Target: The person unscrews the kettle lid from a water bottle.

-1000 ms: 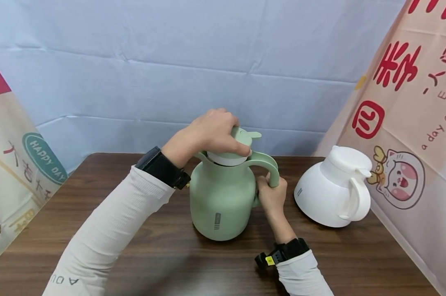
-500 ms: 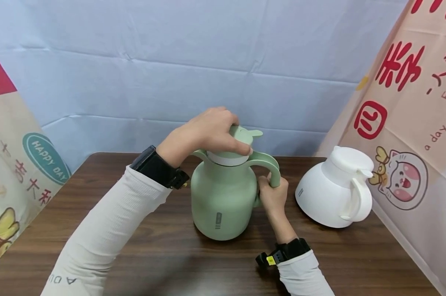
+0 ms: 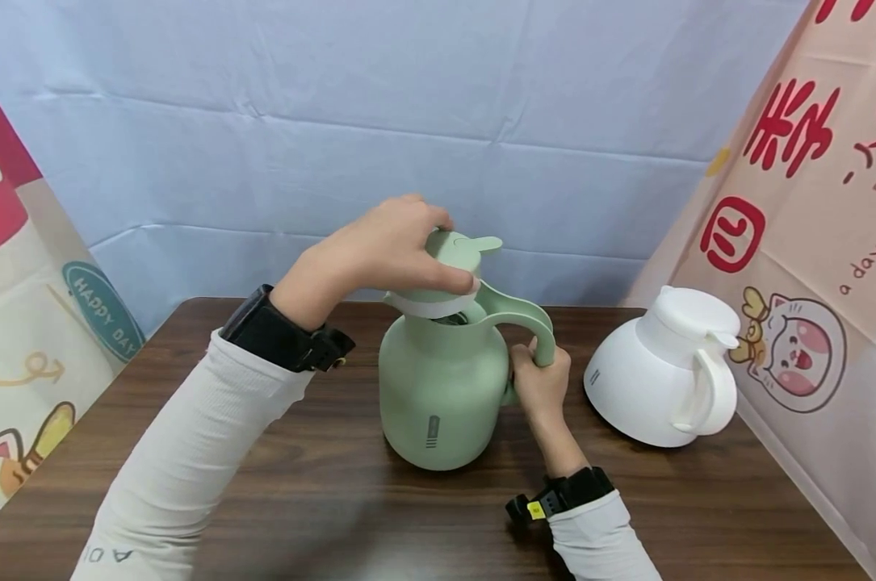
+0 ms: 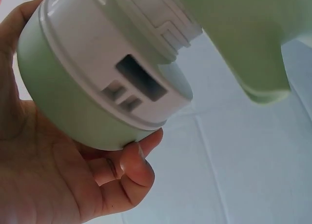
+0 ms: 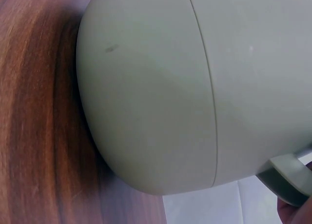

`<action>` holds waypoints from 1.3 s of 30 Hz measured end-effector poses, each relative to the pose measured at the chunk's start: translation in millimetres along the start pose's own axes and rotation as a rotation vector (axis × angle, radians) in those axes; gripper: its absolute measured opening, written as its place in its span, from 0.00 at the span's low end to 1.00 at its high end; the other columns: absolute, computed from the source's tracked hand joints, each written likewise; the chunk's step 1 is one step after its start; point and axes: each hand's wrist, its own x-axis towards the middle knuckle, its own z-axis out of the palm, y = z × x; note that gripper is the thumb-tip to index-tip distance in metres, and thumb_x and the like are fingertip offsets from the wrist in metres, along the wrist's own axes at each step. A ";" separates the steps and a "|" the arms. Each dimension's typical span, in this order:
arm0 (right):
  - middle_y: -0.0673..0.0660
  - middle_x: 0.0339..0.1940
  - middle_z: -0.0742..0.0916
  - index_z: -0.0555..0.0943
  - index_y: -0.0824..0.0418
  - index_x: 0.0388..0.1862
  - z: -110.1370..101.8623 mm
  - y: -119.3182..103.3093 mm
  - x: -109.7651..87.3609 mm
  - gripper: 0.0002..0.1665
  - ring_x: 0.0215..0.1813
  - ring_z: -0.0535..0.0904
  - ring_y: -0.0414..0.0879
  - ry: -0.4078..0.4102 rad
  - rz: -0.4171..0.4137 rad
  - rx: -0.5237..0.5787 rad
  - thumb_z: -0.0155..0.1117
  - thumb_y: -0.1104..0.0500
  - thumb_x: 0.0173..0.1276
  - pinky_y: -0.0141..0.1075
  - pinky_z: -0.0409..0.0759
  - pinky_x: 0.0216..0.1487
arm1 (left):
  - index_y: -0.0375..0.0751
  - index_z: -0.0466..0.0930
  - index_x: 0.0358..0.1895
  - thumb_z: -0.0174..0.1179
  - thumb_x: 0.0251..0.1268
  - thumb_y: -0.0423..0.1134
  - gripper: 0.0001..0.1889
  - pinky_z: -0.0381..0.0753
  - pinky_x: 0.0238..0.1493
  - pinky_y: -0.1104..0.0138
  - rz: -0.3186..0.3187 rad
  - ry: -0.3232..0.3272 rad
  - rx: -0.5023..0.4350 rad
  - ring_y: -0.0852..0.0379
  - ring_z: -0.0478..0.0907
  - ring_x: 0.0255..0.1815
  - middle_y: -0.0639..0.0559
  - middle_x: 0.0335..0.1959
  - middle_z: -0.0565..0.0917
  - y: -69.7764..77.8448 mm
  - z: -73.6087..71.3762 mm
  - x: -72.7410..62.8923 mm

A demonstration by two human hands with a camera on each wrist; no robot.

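A green thermos jug [image 3: 441,387] stands upright on the wooden table, its mouth partly uncovered in the head view. My left hand [image 3: 387,246] grips the jug's green lid [image 3: 455,252], tilted and raised off the mouth toward the left. In the left wrist view the lid [image 4: 92,72] shows its white threaded underside and a dark slot, with fingers and thumb of the left hand [image 4: 53,165] round its green rim. My right hand [image 3: 542,375] holds the jug's handle [image 3: 542,339]. The right wrist view shows the jug's lower body [image 5: 156,87] resting on the table.
A white thermos jug [image 3: 651,379] with its lid on stands to the right, handle toward the right front. The brown wooden table [image 3: 321,500] meets a pale blue cloth backdrop [image 3: 299,145]. Printed cloths hang at left and right [image 3: 786,234].
My left hand has lifted the lid up and to the left, off the green jug, whose mouth now shows. My right hand stays on the handle.
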 end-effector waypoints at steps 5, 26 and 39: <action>0.47 0.06 0.58 0.54 0.68 0.08 0.4 -0.2 -0.8 0.22 0.11 0.48 0.37 -0.004 -0.001 -0.005 0.49 0.76 0.56 0.30 0.49 0.17 | 0.41 0.74 0.54 0.64 0.48 0.59 0.33 0.71 0.39 0.63 -0.015 0.000 -0.001 0.54 0.67 0.46 0.50 0.46 0.72 -6.3 -5.0 -8.7; 0.47 0.05 0.58 0.55 0.63 0.07 2.3 1.9 -0.2 0.24 0.10 0.48 0.38 0.001 0.022 -0.024 0.49 0.75 0.57 0.30 0.50 0.17 | 0.44 0.74 0.57 0.65 0.44 0.62 0.37 0.71 0.39 0.58 -0.117 0.021 -0.014 0.50 0.69 0.44 0.45 0.45 0.71 -43.8 -8.9 -50.4; 0.47 0.04 0.59 0.55 0.62 0.07 4.6 1.7 -0.4 0.24 0.09 0.51 0.38 0.006 0.019 -0.014 0.49 0.75 0.57 0.30 0.52 0.16 | 0.43 0.76 0.54 0.68 0.43 0.60 0.34 0.71 0.35 0.58 -0.125 0.017 -0.019 0.47 0.69 0.43 0.45 0.43 0.74 -76.1 6.1 -59.0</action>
